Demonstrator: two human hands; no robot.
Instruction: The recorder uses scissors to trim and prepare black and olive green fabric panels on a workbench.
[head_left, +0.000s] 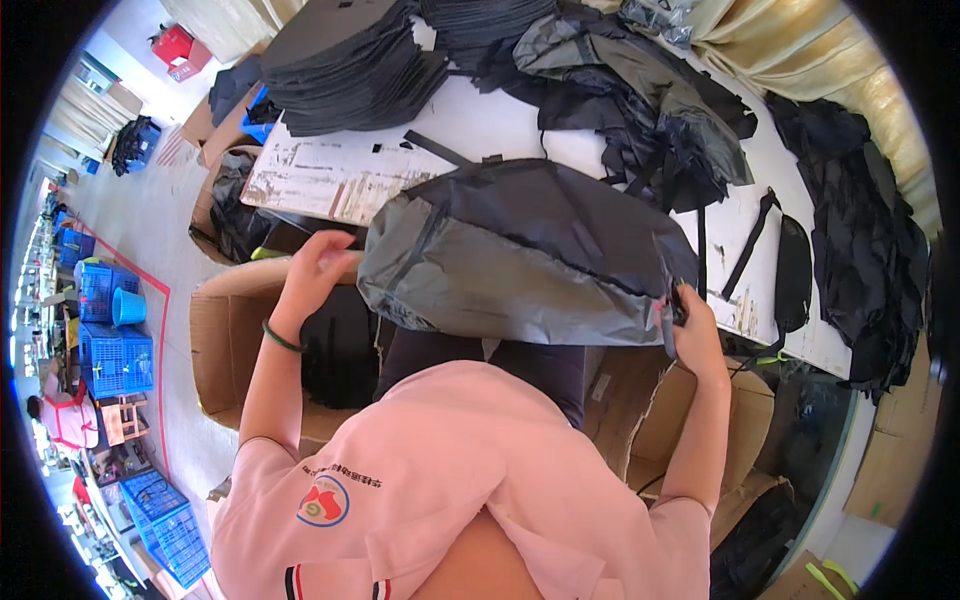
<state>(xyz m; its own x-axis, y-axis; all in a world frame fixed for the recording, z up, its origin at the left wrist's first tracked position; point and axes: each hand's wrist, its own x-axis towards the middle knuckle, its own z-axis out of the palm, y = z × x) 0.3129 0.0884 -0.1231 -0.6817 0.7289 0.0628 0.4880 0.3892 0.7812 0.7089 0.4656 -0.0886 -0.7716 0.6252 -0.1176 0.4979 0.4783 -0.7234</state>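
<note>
A large black and grey fabric bag [500, 270] lies across my lap and over the near edge of the white table. My right hand [697, 330] is closed on the bag's right end, where a small dark piece and a short grey strap show beside the fingers. At the bag's left end, my left hand [322, 268] holds nothing that I can see. Its fingers are apart, with the fingertips close to the grey fabric. A loose black strap [437, 148] rests on the table behind the bag.
The worn white table [330, 180] carries a tall stack of black panels [345, 75], heaped grey and black fabric [640, 100] and a slim black pouch [793, 275]. Cardboard boxes [225, 340] flank my legs. Blue crates [120, 360] stand farther left, beyond a red floor line.
</note>
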